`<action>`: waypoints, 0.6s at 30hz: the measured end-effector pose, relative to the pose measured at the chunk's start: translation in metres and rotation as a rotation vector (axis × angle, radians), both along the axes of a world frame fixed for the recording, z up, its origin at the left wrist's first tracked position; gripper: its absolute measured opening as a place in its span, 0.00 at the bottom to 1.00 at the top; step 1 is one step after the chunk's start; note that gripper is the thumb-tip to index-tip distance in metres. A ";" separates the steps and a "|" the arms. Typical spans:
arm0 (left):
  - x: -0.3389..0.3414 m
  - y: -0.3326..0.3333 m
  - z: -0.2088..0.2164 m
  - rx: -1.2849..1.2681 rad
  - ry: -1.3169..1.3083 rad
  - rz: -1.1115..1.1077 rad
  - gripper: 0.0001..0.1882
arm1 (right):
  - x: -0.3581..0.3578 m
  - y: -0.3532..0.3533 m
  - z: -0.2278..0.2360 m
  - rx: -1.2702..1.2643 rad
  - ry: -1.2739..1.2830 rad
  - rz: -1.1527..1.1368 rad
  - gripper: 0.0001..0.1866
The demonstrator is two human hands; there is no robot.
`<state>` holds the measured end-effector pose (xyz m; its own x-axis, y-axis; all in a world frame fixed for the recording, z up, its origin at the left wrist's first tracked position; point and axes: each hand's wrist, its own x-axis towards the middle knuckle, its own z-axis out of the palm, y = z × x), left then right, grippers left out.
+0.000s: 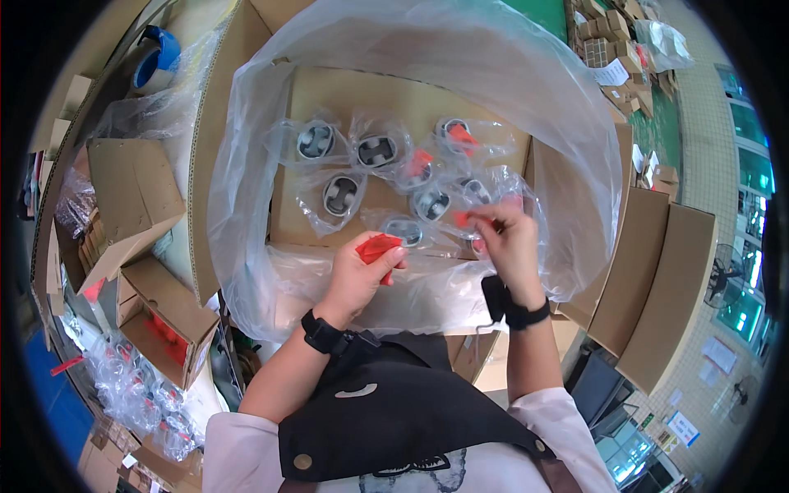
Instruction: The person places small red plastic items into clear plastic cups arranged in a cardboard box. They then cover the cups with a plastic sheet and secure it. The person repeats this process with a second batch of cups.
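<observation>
Metal pistons in clear plastic bags lie spread over the cardboard floor of a large box with a clear plastic liner. Red pieces show on a few of them, such as the red piece at the far side. My left hand is closed around several thin red pieces at the box's near side. To its right, my right hand reaches over the bagged pistons, fingers pinched on a small red piece. Whether those pieces are paper or plastic I cannot tell.
On the left, a small open carton holds more red pieces, with bagged parts below it. A blue tape roll lies at the upper left. Cardboard flaps stand out on the right; stacked cartons are beyond.
</observation>
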<state>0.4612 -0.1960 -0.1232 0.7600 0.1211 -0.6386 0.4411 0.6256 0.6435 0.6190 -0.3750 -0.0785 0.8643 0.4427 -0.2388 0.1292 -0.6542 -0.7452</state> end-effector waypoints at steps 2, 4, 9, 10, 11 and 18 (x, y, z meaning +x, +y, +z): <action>-0.001 -0.001 -0.005 -0.008 0.029 -0.013 0.14 | 0.010 -0.011 -0.026 -0.116 -0.212 0.052 0.08; -0.005 0.003 -0.005 -0.075 0.027 -0.038 0.16 | 0.008 -0.005 -0.047 -0.156 -0.308 0.133 0.09; -0.013 0.015 0.000 -0.479 0.006 0.077 0.21 | -0.024 -0.003 -0.021 -0.065 -0.114 -0.110 0.13; -0.016 0.013 -0.003 -0.451 0.006 0.061 0.21 | -0.033 -0.004 -0.018 -0.003 0.088 -0.074 0.15; -0.019 0.009 -0.008 -0.422 0.007 0.046 0.21 | -0.045 -0.003 -0.014 0.060 0.291 -0.037 0.17; -0.031 -0.004 -0.008 -0.227 0.106 -0.007 0.17 | -0.094 0.014 -0.013 0.294 0.732 -0.107 0.20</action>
<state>0.4306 -0.2002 -0.1310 0.6875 -0.0395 -0.7251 0.5037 0.7452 0.4370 0.5246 -0.3614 -0.0913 0.5746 0.4992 -0.6486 -0.5125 -0.3984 -0.7607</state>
